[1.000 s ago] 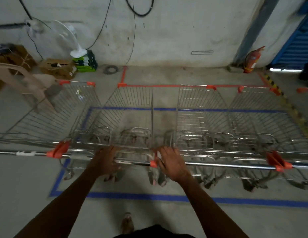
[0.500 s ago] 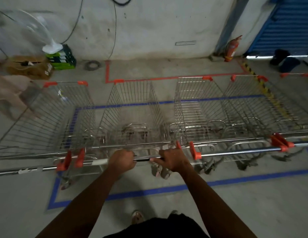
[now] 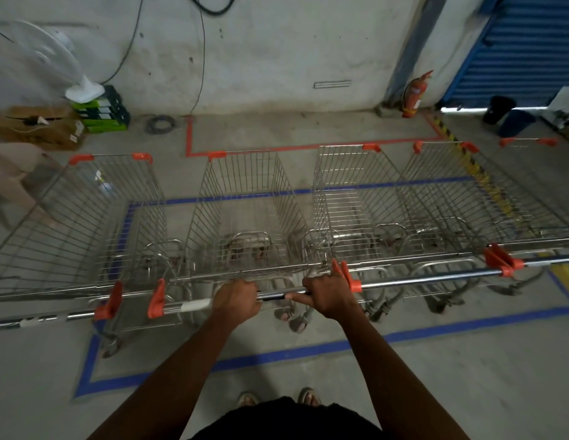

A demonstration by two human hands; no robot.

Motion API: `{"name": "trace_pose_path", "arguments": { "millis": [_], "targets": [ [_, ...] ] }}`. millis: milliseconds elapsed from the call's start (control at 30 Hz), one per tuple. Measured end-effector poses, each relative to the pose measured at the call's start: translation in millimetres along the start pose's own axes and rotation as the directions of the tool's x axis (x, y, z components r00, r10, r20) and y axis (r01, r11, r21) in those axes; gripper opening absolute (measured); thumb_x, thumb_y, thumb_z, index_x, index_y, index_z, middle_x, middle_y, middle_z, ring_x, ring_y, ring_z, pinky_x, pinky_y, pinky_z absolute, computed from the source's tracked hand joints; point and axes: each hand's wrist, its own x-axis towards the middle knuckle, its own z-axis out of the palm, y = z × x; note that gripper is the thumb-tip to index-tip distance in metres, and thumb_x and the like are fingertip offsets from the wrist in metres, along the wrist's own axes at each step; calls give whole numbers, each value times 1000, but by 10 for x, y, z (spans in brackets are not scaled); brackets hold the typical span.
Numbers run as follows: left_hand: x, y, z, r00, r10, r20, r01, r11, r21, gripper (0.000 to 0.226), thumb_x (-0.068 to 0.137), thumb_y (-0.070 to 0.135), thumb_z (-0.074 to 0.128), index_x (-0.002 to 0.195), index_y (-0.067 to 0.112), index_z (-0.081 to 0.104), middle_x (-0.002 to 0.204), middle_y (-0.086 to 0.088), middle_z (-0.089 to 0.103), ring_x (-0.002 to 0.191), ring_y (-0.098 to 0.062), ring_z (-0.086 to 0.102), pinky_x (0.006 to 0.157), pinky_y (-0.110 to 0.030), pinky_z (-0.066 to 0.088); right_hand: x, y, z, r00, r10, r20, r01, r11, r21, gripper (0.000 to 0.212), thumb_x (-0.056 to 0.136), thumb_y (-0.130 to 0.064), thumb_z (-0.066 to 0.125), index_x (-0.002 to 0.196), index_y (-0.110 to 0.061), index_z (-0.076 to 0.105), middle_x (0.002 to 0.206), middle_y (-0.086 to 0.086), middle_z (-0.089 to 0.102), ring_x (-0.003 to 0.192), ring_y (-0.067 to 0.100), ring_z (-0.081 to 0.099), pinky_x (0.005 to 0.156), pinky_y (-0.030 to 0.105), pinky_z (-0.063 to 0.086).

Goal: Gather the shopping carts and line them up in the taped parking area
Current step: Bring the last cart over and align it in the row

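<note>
Concrete floor [image 3: 435,392], grey, dusty. Blue tape rectangle [image 3: 276,355] marked on it, near edge just ahead of the feet, far edge visible through the cart baskets. Red tape outline [image 3: 190,138] beyond at 12 o'clock, running toward the wall. Yellow-black hazard strip [image 3: 473,168] slanting at 2 o'clock.

Row of wire shopping carts [image 3: 349,198] side by side over the blue rectangle, baskets pointing to 12 o'clock. Middle cart [image 3: 245,201] straight ahead, handle bar [image 3: 276,296] nearest. Left hand [image 3: 237,298] curled round that bar; right hand [image 3: 329,296] clamped on the same bar, just beside the orange end cap [image 3: 351,279], index finger laid along the bar toward the left hand.

Rough plaster back wall [image 3: 276,52], cables hanging down it. Red fire extinguisher [image 3: 413,95] at 1 o'clock against the wall. Blue roller shutter [image 3: 524,49] at 2 o'clock. White fan [image 3: 54,68] on green crates [image 3: 102,111] at 10 o'clock, cardboard box [image 3: 38,127] beside them.
</note>
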Motion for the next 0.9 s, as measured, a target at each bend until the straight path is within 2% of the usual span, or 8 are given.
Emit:
{"name": "trace_pose_path", "arguments": {
  "millis": [233, 400, 500, 567, 633, 700, 800, 900],
  "targets": [
    [12, 0, 13, 1000, -13, -17, 12, 998, -64, 36, 83, 54, 59, 100, 25, 70, 97, 1, 70, 89, -22, 68, 77, -33, 52, -22, 53, 17, 1000, -16, -11, 16, 1000, 14, 68, 90, -89, 17, 74, -34, 53, 62, -5, 62, 85, 15, 68, 119, 67, 3],
    [-158, -124, -103, 984, 108, -142, -139, 962, -235, 44, 78, 68, 62, 94, 28, 57, 96, 8, 61, 88, -16, 60, 70, -28, 41, -19, 17, -29, 999, -29, -20, 32, 991, 131, 68, 98, -80, 15, 69, -31, 53, 58, -11, 56, 69, 4, 56, 120, 62, 9],
    [-311, -299, -203, 973, 109, -206, -174, 927, -333, 58, 74, 78, 63, 106, 30, 56, 107, 12, 55, 95, -8, 54, 78, -27, 42, 109, -11, -88, 999, -23, -23, 26, 991, 129, 68, 99, -78, 14, 75, -32, 58, 61, -13, 55, 68, 5, 52, 114, 56, 27],
    [-452, -444, -270, 965, 68, -253, -156, 925, -346, 63, 76, 78, 63, 117, 30, 56, 117, 10, 55, 107, -11, 53, 91, -32, 44, 190, -93, -108, 999, -36, -11, 37, 988, 149, 67, 99, -77, 15, 82, -32, 62, 69, -12, 60, 70, 8, 54, 100, 48, 39],
    [-595, -662, -289, 967, -27, -254, -65, 935, -348, 72, 80, 77, 61, 130, 26, 53, 129, 5, 56, 120, -16, 52, 105, -42, 39, 303, -246, -145, 998, -50, -47, 57, 983, 175, 67, 98, -77, 15, 85, -30, 62, 74, -11, 62, 72, 10, 61, 79, 35, 43],
    [-725, -967, -289, 955, -89, -283, -6, 948, -317, 79, 83, 84, 48, 135, 25, 50, 133, 3, 56, 124, -19, 52, 108, -47, 36, 444, -513, -176, 992, -81, -102, 98, 978, 182, 65, 99, -76, 17, 85, -29, 59, 73, -10, 61, 70, 14, 65, 66, 30, 42],
    [-891, -1614, -245, 937, -48, -347, -65, 950, -305, 66, 90, 79, 40, 126, 25, 55, 125, 3, 56, 115, -20, 55, 100, -45, 43, 694, -1091, -152, 980, -134, -149, 164, 963, 214, 59, 101, -72, 23, 89, -28, 60, 77, -7, 64, 71, 16, 64, 69, 32, 50],
    [-1103, -2388, -250, 906, -3, -423, -140, 942, -306, 59, 90, 71, 52, 117, 19, 59, 117, 0, 59, 106, -20, 57, 90, -40, 47, 954, -1812, -111, 968, -164, -189, 201, 959, 197, 45, 101, -66, 31, 94, -30, 59, 89, -4, 65, 82, 20, 63, 75, 37, 51]
  ]
}}
